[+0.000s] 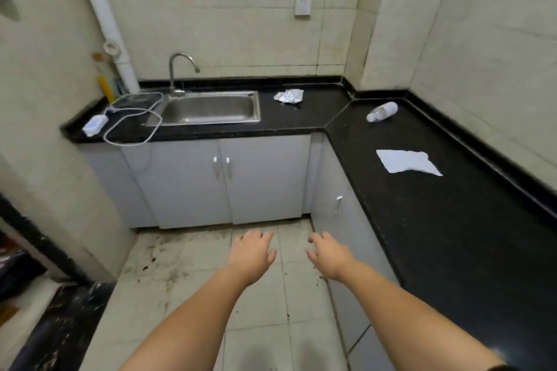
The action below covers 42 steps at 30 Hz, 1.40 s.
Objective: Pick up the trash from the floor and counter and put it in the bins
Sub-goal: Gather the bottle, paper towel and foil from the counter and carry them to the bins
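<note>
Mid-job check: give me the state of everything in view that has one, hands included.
left hand: open, empty
right hand: open, empty
plastic bottle: lying on its side on the counter
foil wrapper: crumpled, on the counter
white paper: lying flat on the counter
cabinet doors: closed
faucet: no water visible
sink: empty

On the black L-shaped counter, a crumpled silvery-white wrapper lies near the back edge right of the sink, a clear plastic bottle lies on its side by the inner corner, and a flat white paper rests mid-way along the right run.
</note>
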Tool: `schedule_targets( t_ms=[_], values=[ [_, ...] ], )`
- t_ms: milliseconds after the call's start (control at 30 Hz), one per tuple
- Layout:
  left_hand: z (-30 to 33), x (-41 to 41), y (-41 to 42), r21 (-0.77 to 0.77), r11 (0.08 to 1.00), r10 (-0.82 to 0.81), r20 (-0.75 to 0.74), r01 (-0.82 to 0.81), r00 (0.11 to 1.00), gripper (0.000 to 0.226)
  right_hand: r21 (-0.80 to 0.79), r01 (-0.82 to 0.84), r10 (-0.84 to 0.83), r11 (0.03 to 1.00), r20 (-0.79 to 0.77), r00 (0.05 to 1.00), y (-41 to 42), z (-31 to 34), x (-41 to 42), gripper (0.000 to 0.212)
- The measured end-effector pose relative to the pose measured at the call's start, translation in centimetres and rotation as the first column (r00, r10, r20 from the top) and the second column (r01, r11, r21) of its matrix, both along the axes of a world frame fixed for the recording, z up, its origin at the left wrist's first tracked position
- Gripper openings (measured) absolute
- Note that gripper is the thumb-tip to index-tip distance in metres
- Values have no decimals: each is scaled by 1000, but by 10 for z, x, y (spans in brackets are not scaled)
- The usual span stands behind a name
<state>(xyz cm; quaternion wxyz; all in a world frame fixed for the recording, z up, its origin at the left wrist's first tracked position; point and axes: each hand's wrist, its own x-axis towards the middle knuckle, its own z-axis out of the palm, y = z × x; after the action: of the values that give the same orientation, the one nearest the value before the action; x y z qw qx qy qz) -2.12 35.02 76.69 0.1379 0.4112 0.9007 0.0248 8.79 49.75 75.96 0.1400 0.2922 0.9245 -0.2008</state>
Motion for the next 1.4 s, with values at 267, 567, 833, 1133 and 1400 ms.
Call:
schedule_targets(
  t_ms=[267,567,833,1133,1400],
  values=[
    [-2,-56,137,-5,983,-186,-10,186,983,47,46,157,-155,987,-38,987,131,7,-27,40],
    [-5,-180,285,-53,909,-414,-1,413,910,47,19,416,-415,909,-44,909,260,3,-108,37],
    [-15,-235,409,-88,823,-560,37,561,828,48,47,577,-574,815,-60,816,342,-6,-142,37],
    [-48,-198,554,-68,695,-710,93,716,698,49,92,727,-727,680,-41,686,454,-44,-107,71],
    [-61,-223,667,95,775,-623,-43,624,781,61,58,700,-702,712,84,707,515,-81,-107,79]
  ],
)
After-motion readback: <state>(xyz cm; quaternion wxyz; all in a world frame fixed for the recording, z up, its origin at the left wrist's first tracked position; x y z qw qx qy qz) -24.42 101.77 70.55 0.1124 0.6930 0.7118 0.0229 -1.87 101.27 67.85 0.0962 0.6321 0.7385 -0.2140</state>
